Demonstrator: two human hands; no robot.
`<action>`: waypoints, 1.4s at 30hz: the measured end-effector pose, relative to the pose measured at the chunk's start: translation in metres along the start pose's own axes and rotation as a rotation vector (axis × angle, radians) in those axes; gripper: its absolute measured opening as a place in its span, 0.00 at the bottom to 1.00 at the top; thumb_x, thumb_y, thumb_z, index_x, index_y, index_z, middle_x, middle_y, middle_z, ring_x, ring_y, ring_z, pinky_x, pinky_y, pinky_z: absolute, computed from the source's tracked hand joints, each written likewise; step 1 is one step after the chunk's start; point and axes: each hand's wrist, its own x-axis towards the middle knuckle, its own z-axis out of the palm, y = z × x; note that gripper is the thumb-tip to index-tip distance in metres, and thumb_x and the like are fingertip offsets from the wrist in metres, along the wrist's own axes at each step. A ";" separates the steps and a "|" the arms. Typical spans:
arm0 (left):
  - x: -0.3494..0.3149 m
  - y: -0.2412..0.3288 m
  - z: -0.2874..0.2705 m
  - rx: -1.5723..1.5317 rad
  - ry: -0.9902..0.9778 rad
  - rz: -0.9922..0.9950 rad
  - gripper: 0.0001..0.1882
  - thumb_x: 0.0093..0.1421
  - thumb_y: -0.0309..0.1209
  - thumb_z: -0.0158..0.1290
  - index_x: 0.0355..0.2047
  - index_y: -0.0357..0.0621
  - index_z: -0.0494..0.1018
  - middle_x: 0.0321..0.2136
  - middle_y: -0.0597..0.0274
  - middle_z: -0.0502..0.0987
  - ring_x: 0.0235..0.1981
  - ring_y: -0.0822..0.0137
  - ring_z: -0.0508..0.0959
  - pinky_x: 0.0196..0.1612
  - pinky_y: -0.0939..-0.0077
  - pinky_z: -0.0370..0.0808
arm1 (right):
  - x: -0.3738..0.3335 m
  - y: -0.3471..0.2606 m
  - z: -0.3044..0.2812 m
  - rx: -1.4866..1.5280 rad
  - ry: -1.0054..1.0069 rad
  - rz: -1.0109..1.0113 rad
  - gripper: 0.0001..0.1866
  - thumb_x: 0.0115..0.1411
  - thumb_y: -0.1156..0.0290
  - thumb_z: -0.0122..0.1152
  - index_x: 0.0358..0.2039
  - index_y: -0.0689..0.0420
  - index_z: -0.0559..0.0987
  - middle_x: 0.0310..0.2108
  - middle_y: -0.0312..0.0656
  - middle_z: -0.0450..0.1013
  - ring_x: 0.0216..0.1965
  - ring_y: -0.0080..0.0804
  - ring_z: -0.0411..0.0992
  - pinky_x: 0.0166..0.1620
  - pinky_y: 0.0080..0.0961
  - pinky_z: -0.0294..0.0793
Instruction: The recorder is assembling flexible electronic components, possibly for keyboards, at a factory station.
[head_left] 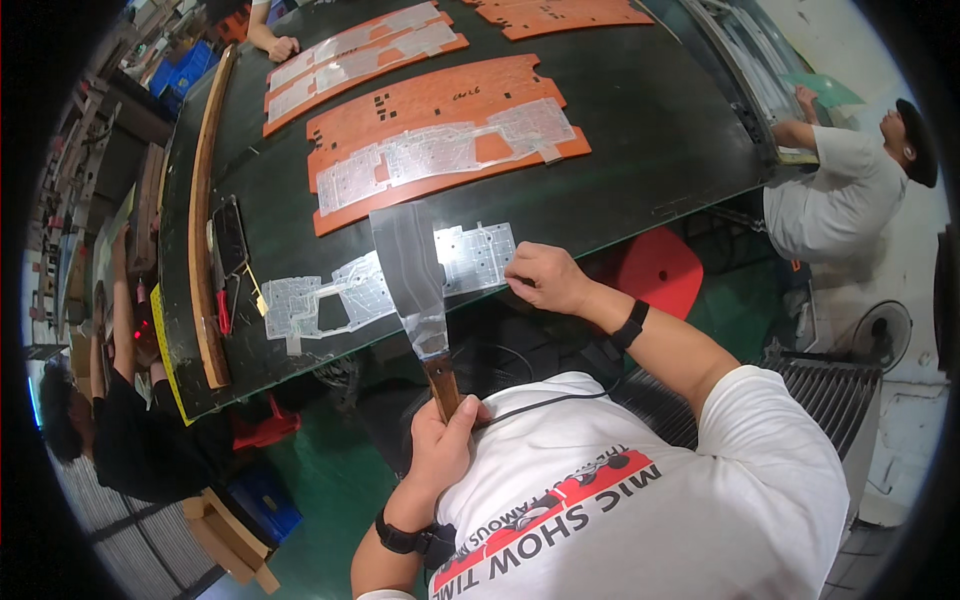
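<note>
The left hand [442, 440] is wrapped tight around the wooden handle of a scraper [412, 285]. The scraper points up and away from the person, and its wide gray blade hides the middle part of a shiny see-through sheet [475, 260]. The picture does not show if the blade touches the sheet.

The right hand [545, 278] is at the right end of the sheet. Its fingers are curled in, with the tips right by the end — you cannot tell if they pinch it. Each wrist wears a black band.

The sheet lies along the near edge of a dark table [670, 150]. It has lots of little holes and a big gap on its left side. Past it is a big orange board [420, 115] with another shiny sheet [435, 155] on its near half. More orange boards lie at the far side, and another person's hand [285, 48] rests there, curled up.

On the left are a long wooden bar [203, 230] and a red-handled tool [223, 312]. A red stool [662, 268] stands by the table on the right — and beyond it is a person in a white shirt and dark cap [835, 195].
</note>
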 end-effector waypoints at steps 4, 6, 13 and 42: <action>0.001 -0.001 -0.001 -0.010 -0.008 -0.001 0.18 0.63 0.40 0.46 0.29 0.34 0.73 0.24 0.60 0.76 0.27 0.72 0.74 0.35 0.76 0.70 | 0.001 -0.001 0.000 -0.010 -0.001 -0.001 0.04 0.48 0.74 0.59 0.24 0.59 0.75 0.25 0.43 0.66 0.29 0.42 0.70 0.32 0.33 0.70; 0.001 -0.003 -0.001 -0.035 -0.008 -0.001 0.18 0.63 0.40 0.46 0.29 0.34 0.73 0.24 0.60 0.76 0.27 0.72 0.73 0.35 0.76 0.70 | 0.001 -0.001 -0.001 -0.011 0.002 0.002 0.04 0.48 0.74 0.60 0.24 0.58 0.75 0.25 0.43 0.66 0.29 0.42 0.70 0.32 0.33 0.70; 0.002 -0.003 -0.002 -0.036 -0.019 0.003 0.17 0.63 0.39 0.46 0.29 0.34 0.73 0.25 0.60 0.76 0.28 0.72 0.73 0.35 0.76 0.70 | 0.000 -0.001 0.000 -0.019 -0.004 0.003 0.04 0.48 0.73 0.60 0.24 0.58 0.75 0.25 0.43 0.66 0.28 0.42 0.69 0.31 0.33 0.70; 0.001 0.003 0.002 -0.067 0.061 -0.030 0.17 0.62 0.37 0.47 0.28 0.33 0.73 0.25 0.59 0.77 0.25 0.74 0.73 0.32 0.79 0.69 | 0.011 0.017 -0.038 0.150 0.419 0.309 0.02 0.46 0.74 0.60 0.22 0.59 0.76 0.21 0.42 0.68 0.23 0.35 0.68 0.27 0.26 0.68</action>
